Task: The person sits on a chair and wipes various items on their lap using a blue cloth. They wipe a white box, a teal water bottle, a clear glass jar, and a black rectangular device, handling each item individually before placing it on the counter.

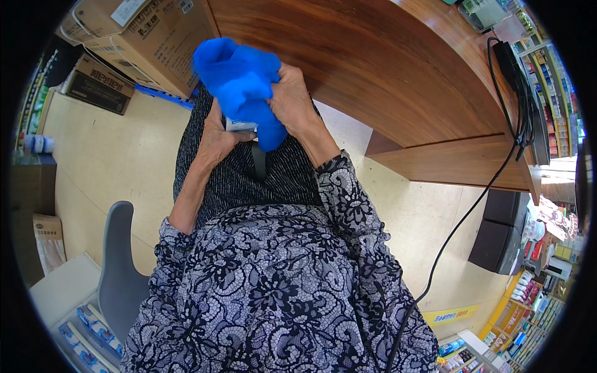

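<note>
A bright blue cloth [240, 86] is bunched up above the person's lap. My right hand [296, 102] grips its right side, with one end hanging down below the fingers. Under the cloth, my left hand [218, 133] holds a small white item [240, 126] with some blue on it, thumb along its near edge. Most of that item is hidden by the cloth, so I cannot tell if it is a box or a packet. Both hands are over the dark, white-flecked trousers [224, 179].
A curved wooden counter [354, 60] stands ahead and to the right. A black cable [447, 242] runs from it past my right arm. Cardboard cartons [154, 51] sit on a blue pallet [163, 94] at the front left. A grey chair [119, 252] is at left. Stocked shelves [513, 321] line the right.
</note>
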Available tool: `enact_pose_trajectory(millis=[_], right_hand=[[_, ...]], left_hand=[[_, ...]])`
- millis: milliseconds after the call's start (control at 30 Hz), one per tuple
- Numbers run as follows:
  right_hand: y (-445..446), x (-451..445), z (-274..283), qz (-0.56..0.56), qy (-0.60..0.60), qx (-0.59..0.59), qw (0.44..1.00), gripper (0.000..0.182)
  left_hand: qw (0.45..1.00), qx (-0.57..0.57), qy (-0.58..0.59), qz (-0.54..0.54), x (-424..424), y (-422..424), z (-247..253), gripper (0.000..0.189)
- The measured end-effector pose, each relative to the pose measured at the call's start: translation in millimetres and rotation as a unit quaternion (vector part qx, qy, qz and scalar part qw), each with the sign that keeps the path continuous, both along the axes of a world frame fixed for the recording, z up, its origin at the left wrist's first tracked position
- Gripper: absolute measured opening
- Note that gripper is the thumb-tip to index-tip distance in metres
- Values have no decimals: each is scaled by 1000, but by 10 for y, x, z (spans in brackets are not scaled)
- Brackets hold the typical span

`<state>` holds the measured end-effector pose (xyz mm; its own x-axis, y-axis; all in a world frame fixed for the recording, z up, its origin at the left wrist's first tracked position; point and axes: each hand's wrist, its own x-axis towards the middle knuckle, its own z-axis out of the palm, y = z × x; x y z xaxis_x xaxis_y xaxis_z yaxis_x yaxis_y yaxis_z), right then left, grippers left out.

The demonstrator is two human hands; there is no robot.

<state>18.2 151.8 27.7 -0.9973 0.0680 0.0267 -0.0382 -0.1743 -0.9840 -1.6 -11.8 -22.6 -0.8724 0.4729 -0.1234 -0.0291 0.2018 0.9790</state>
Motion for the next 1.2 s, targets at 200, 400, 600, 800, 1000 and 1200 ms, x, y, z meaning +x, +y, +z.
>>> enact_pose_trajectory(millis=[200, 400, 600, 800, 1000, 1200], right_hand=[[-46, -90, -232, -101, -93, -171, 976, 27], [-527, -166, -875, -195, -118, -199, 953, 48], [-450, -206, -1156, -70, -217, -166, 959, 53], [-405, -334, -1271, -7, -239, -198, 951, 58], [-381, -134, -729, 69, -182, -368, 909, 55], [-279, -94, -596, 74, -135, -398, 904, 51]], left_hand=[[998, 42, 30, 20, -50, 24, -96, 87], [998, -4, -40, 45, -67, -70, -115, 78], [978, 163, -115, 55, -59, -97, -63, 63], [964, 229, -81, 111, 21, -32, 128, 60], [962, 220, 4, 163, -42, 141, 259, 87], [962, -26, 217, 165, 118, 291, 380, 95]])
